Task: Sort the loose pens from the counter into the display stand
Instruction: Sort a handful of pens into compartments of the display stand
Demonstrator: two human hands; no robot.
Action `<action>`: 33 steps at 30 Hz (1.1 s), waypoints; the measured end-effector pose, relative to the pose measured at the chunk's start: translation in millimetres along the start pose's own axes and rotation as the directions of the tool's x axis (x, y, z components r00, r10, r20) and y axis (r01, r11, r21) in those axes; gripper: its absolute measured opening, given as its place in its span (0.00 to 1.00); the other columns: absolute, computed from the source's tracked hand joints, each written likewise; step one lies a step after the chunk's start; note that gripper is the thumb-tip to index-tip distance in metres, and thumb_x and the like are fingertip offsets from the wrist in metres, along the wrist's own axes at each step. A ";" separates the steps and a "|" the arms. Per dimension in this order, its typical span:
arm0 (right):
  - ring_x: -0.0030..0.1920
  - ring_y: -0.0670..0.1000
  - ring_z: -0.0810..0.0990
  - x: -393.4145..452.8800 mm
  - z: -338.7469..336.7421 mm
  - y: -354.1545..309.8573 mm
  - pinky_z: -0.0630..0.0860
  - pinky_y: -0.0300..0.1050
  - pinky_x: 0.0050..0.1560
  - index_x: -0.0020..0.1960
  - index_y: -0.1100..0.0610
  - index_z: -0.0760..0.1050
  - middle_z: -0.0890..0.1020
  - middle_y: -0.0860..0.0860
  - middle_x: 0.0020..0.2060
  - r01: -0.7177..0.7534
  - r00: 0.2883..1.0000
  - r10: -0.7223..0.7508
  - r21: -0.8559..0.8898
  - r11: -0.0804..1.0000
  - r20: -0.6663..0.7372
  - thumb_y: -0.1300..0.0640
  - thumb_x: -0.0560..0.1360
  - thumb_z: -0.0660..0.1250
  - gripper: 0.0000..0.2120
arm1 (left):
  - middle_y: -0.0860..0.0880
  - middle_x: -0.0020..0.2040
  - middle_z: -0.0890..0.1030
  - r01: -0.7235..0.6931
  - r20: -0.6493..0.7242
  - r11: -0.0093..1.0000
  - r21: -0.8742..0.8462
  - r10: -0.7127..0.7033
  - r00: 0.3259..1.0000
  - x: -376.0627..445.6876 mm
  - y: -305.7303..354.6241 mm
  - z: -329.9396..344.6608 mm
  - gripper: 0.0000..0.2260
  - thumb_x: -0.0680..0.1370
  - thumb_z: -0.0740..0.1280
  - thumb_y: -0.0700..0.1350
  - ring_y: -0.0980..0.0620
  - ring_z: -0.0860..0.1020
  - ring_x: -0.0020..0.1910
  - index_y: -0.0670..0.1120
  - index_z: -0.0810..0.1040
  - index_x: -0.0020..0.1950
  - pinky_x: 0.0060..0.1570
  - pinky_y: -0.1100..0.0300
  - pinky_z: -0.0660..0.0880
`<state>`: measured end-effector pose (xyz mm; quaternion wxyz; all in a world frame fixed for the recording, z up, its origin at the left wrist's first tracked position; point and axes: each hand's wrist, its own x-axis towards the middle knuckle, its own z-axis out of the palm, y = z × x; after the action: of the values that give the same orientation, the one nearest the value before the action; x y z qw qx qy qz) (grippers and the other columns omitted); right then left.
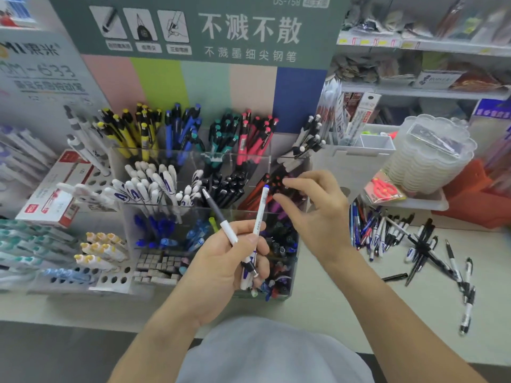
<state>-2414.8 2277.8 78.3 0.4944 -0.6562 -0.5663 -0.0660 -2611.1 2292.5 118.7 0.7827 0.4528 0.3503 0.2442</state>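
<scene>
In front of the clear acrylic display stand (193, 161), the left hand (221, 261) is raised with its fingers and thumb curled round two pens. One is a white pen with a grey grip (219, 217) that slants up and to the left, its tip pointing at the middle row of the stand. The other is a white pen with a blue cap end (260, 214) that stands nearly upright, its blue end just left of the right hand's fingertips. The two pens cross near the thumb.

The right hand (315, 214) hovers over the right side of the stand with its fingers spread and lightly bent, holding nothing; its fingertips sit above the compartment of red and black pens (260, 189).

The stand's far row holds yellow pens (130, 131), blue pens (182, 131), teal pens (224, 134) and pink pens (254, 136), each colour in its own compartment. The middle row holds white capped pens (154, 181) and black pens (226, 186). The near row holds blue-capped pens (160, 230) on the left.

On the pale counter (331, 299) to the right lies a heap of loose pens (401, 239), mostly white, black and blue, crossing one another, with a few scattered nearer. Beyond them stands a stack of clear scalloped plastic containers (434, 156).
</scene>
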 end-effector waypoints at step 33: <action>0.37 0.44 0.78 26.7 34.0 -112.7 0.72 0.32 0.38 0.53 0.51 0.80 0.81 0.45 0.40 -0.389 0.844 0.225 0.267 0.882 0.487 0.59 0.78 0.71 0.06 | 0.52 0.33 0.73 -0.162 -0.452 0.865 0.476 0.398 0.799 -61.3 7.1 -128.6 0.03 0.84 0.62 0.47 0.56 0.67 0.29 0.49 0.74 0.52 0.31 0.60 0.66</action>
<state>-2512.6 2305.8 143.1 0.4669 -0.6367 -0.5514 0.2693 -2749.5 2322.2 100.8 0.4930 0.5691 0.5253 0.3964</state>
